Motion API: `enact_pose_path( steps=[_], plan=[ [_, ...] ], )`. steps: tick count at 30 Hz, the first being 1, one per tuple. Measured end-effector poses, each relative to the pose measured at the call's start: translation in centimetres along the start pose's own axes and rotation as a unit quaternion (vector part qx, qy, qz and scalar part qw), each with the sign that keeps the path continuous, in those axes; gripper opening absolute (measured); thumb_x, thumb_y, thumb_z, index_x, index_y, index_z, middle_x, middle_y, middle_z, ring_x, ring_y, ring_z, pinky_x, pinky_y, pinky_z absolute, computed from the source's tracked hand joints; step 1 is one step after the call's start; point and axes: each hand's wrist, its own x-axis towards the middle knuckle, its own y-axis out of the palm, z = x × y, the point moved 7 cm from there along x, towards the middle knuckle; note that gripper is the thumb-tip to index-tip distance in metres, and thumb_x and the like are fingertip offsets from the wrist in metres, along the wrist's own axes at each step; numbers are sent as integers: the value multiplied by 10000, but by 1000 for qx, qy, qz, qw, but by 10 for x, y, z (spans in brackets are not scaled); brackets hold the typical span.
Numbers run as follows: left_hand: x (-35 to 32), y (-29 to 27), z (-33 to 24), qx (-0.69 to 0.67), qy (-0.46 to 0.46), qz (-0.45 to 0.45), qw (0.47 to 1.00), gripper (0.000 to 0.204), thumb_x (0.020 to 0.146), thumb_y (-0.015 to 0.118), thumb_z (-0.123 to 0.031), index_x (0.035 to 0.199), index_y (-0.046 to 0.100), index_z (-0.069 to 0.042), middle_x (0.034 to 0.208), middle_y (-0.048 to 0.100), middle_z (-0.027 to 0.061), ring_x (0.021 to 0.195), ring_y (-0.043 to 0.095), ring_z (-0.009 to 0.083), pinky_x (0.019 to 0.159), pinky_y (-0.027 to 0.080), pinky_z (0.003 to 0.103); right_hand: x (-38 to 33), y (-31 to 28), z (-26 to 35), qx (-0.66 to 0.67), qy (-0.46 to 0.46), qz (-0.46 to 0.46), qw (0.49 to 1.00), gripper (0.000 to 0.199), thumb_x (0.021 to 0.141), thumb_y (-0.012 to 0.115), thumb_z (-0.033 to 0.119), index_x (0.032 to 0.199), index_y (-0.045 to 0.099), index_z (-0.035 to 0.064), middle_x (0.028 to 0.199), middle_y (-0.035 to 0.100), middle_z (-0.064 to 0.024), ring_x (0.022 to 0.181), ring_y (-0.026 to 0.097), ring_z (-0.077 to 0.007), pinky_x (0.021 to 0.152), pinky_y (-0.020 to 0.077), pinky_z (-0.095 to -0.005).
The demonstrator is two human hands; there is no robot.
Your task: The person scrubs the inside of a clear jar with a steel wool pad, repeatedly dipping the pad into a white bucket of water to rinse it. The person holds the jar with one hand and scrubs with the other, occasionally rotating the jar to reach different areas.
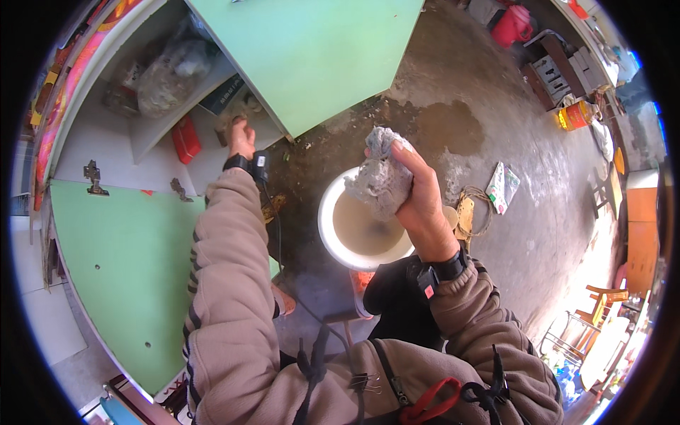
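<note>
My right hand (419, 200) grips a crumpled grey wet cloth (379, 177) and holds it above a white basin (327, 212) of murky water on the floor. My left hand (241, 136) reaches into the lower shelf of an open cabinet (127, 152) and rests on a small brown object (228, 122) there; whether it grips it I cannot tell. Both wrists wear black bands. My forearms are in beige sleeves.
Two light green cabinet doors (120, 262) stand open, one above, one at left. The shelves hold a plastic bag (166, 74) and a red item (185, 138). On the stained concrete floor lie a paper packet (501, 185) and a coiled rope (473, 205). Furniture and containers line the right side.
</note>
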Motion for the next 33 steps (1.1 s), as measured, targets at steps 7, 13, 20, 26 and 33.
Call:
enact_pose_path(
  steps=[7,13,20,26,33],
  plan=[
    [-120,-1,76,-88,-66,14,994,369,1027,766,-286,1294,627,-72,1231,624,71,1054,628,216,913,607,344,-20,1,16,47,-19,47,998,317,1089,696,259,1318,694,39,1162,755,-101,974,739,-220,823,617,-385],
    [-331,34,128,55,-59,461,884,621,1158,553,-479,1608,470,-59,1513,577,138,1437,523,332,1210,424,523,-59,7,41,-27,-96,41,994,381,1116,679,298,1381,666,26,1130,743,-89,981,754,-223,823,629,-379],
    [-503,38,143,-79,-214,520,823,828,1060,627,-688,1653,464,-134,1666,500,114,1572,426,310,1289,317,590,-127,18,64,-327,-215,49,919,549,1022,764,458,1369,735,33,1298,756,-187,1217,718,-283,1040,585,-423],
    [-502,42,121,-28,-63,449,891,523,1075,703,-389,1504,599,-108,1531,622,102,1373,585,280,1105,500,525,-190,3,117,-623,-304,81,716,657,1017,686,615,1471,728,141,1351,751,-207,1379,623,-412,1190,489,-511],
    [-482,-24,88,-17,-54,389,919,432,1074,719,-239,1478,641,-106,1529,648,92,1305,607,281,990,545,516,-293,-289,203,-393,-238,-82,884,539,1067,753,407,1459,721,38,1246,800,-100,1115,750,-190,1002,601,-372]
  ],
)
